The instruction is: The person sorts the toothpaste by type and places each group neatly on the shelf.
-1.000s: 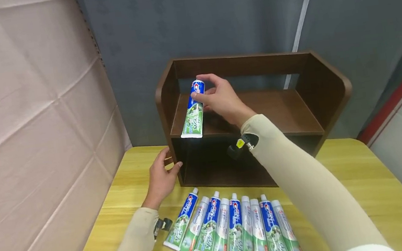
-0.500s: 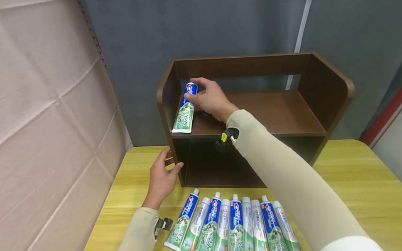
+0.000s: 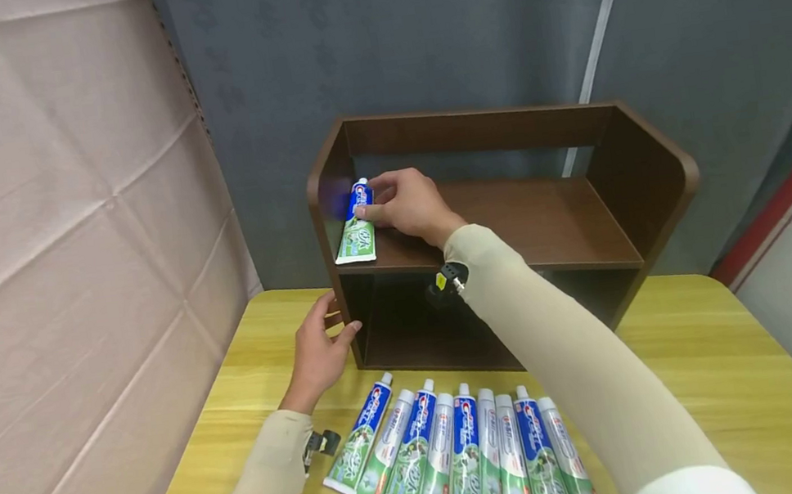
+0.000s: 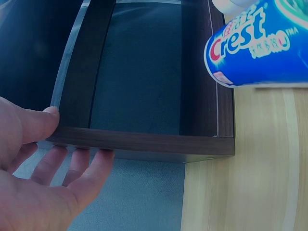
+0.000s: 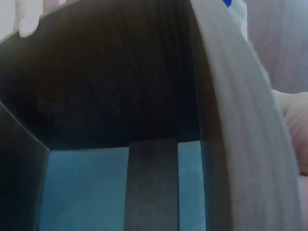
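Note:
My right hand (image 3: 411, 202) holds a blue, green and white Crest toothpaste tube (image 3: 356, 238) at the left end of the upper board of a dark brown desktop shelf (image 3: 533, 214). The tube's cap points to the back, and its flat end lies at the board's front edge, close by the left side panel. In the right wrist view, the shelf board hides most of the right hand (image 5: 294, 127). My left hand (image 3: 318, 354) grips the shelf's left side panel. The left wrist view shows the thumb and fingers on either side of that panel's edge (image 4: 154, 140).
Several toothpaste tubes, some blue and green like this Crest tube (image 3: 362, 436), others silver and green like this tube (image 3: 433, 463), lie in a row before the shelf on the wooden table (image 3: 708, 373). A pale cloth wall (image 3: 73, 278) rises at left, a grey curtain (image 3: 450, 26) behind.
My right hand has carried the Crest tube leftward and down onto the left end of the upper board. The left hand has stayed on the side panel.

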`<state>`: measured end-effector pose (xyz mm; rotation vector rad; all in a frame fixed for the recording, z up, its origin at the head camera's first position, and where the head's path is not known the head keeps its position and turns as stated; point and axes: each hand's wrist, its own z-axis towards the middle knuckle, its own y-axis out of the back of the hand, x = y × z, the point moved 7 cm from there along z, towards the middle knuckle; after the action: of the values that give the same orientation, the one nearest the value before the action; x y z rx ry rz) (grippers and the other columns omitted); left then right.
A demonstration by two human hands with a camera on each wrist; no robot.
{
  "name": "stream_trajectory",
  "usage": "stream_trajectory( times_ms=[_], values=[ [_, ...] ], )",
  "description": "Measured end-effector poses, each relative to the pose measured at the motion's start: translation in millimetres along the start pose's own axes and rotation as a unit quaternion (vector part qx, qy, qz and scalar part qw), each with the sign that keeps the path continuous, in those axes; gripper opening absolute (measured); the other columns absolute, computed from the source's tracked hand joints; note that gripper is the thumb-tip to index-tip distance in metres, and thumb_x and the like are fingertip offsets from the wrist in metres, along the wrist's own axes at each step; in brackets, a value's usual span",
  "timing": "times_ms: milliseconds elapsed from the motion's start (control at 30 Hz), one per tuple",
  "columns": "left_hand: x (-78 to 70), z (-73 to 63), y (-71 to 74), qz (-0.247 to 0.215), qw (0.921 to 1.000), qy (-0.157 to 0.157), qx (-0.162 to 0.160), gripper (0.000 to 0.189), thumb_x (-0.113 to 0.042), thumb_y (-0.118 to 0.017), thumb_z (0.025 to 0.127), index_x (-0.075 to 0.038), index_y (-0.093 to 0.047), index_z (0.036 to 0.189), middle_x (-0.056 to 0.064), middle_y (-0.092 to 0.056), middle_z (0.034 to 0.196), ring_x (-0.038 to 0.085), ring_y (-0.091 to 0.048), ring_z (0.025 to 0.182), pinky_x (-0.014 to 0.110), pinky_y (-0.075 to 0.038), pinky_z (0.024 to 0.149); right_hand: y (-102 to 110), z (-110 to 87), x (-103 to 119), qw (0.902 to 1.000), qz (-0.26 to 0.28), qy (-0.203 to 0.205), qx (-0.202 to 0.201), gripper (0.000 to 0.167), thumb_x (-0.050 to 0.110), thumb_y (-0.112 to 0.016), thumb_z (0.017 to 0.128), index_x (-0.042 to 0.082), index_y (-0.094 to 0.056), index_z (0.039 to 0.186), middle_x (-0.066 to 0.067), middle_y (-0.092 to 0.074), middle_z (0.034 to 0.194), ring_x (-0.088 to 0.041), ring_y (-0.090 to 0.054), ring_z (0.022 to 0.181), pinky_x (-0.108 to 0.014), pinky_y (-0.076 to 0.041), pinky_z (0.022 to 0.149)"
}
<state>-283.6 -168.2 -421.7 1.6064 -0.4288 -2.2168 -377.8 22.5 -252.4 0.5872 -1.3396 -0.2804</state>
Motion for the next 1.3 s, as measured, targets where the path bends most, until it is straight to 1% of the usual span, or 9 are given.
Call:
stream_trajectory(
  times_ms=[67, 233, 367, 533, 733, 933, 1033, 1167, 1300],
  values=[
    [0.7, 0.3, 0.2, 0.001, 1.0000, 0.000, 0.002, 0.056, -0.011, -0.074, 0.100, -0.015, -0.052, 0.151, 0.015, -0.063, 0.140, 0.042, -0.065, 0.127, 0.056, -0.061, 0.099, 0, -1.8, 2, 0.9999, -0.013, 0.004, -0.004, 0.060, 0.037, -0.084, 0.091, 0.014, -0.065, 0.143, -0.008, -0.070, 0.118, -0.024, -0.067, 0.103, -0.035, -0.062, 0.090],
    [1.8, 0.9, 0.5, -0.001, 1.0000, 0.007, 0.004, 0.056, -0.010, -0.073, 0.100, -0.016, -0.051, 0.151, 0.015, -0.062, 0.142, 0.042, -0.064, 0.129, 0.056, -0.060, 0.100, 3, -5.8, 9, 0.9997, -0.016, 0.018, 0.001, 0.058, 0.036, -0.084, 0.091, 0.013, -0.066, 0.142, -0.008, -0.070, 0.117, -0.024, -0.067, 0.103, -0.037, -0.062, 0.087],
    [1.5, 1.3, 2.2, 0.002, 1.0000, 0.008, 0.005, 0.057, -0.011, -0.073, 0.100, -0.015, -0.050, 0.152, 0.015, -0.062, 0.142, 0.041, -0.064, 0.129, 0.056, -0.060, 0.101, 6, -14.0, 13, 0.9994, -0.016, 0.030, 0.001, 0.056, 0.038, -0.083, 0.092, 0.014, -0.067, 0.140, -0.007, -0.073, 0.119, -0.023, -0.068, 0.106, -0.039, -0.062, 0.090],
    [0.6, 2.9, 4.1, 0.011, 0.9999, 0.007, 0.006, 0.058, -0.011, -0.073, 0.100, -0.015, -0.049, 0.152, 0.015, -0.061, 0.143, 0.041, -0.064, 0.130, 0.056, -0.060, 0.101, 11, -29.2, 17, 0.9990, -0.001, 0.044, -0.003, 0.052, 0.040, -0.082, 0.093, 0.014, -0.068, 0.135, -0.005, -0.074, 0.122, -0.020, -0.069, 0.110, -0.041, -0.061, 0.098],
    [2.5, 2.5, 6.1, 0.008, 0.9999, 0.010, 0.002, 0.056, -0.009, -0.073, 0.100, -0.016, -0.051, 0.150, 0.014, -0.062, 0.142, 0.042, -0.064, 0.129, 0.057, -0.060, 0.101, 18, -44.3, 20, 0.9981, 0.019, 0.058, -0.008, 0.048, 0.039, -0.081, 0.093, 0.014, -0.069, 0.133, -0.004, -0.074, 0.122, -0.019, -0.071, 0.108, -0.041, -0.060, 0.101],
    [0.4, 2.2, 5.0, 0.008, 0.9999, 0.004, 0.005, 0.056, -0.009, -0.074, 0.099, -0.017, -0.052, 0.150, 0.015, -0.062, 0.142, 0.042, -0.065, 0.129, 0.057, -0.060, 0.100, 28, -62.3, 19, 0.9960, 0.045, 0.076, -0.014, 0.043, 0.034, -0.081, 0.094, 0.014, -0.070, 0.130, -0.005, -0.075, 0.120, -0.019, -0.073, 0.105, -0.041, -0.061, 0.100],
    [-0.6, 2.6, 5.2, 0.006, 1.0000, -0.001, 0.005, 0.055, -0.009, -0.074, 0.099, -0.016, -0.052, 0.150, 0.015, -0.062, 0.141, 0.042, -0.065, 0.128, 0.057, -0.061, 0.100, 33, -73.4, 17, 0.9944, 0.058, 0.086, -0.016, 0.039, 0.033, -0.081, 0.095, 0.016, -0.070, 0.128, -0.004, -0.075, 0.120, -0.018, -0.073, 0.104, -0.039, -0.062, 0.099],
    [-1.8, 3.3, 6.3, 0.004, 0.9999, -0.007, 0.008, 0.054, -0.009, -0.074, 0.099, -0.017, -0.053, 0.148, 0.016, -0.062, 0.141, 0.042, -0.066, 0.127, 0.057, -0.060, 0.100, 39, -88.6, 15, 0.9921, 0.072, 0.100, -0.023, 0.038, 0.031, -0.080, 0.096, 0.016, -0.071, 0.129, -0.005, -0.075, 0.120, -0.020, -0.073, 0.103, -0.037, -0.063, 0.097],
    [-0.8, 3.6, 7.4, 0.007, 0.9999, 0.001, 0.009, 0.055, -0.011, -0.075, 0.099, -0.018, -0.053, 0.148, 0.015, -0.063, 0.142, 0.040, -0.066, 0.128, 0.056, -0.059, 0.103, 44, -103.2, 11, 0.9910, 0.072, 0.108, -0.031, 0.037, 0.029, -0.080, 0.096, 0.014, -0.070, 0.129, -0.005, -0.074, 0.121, -0.020, -0.072, 0.104, -0.032, -0.063, 0.095]
  ],
)
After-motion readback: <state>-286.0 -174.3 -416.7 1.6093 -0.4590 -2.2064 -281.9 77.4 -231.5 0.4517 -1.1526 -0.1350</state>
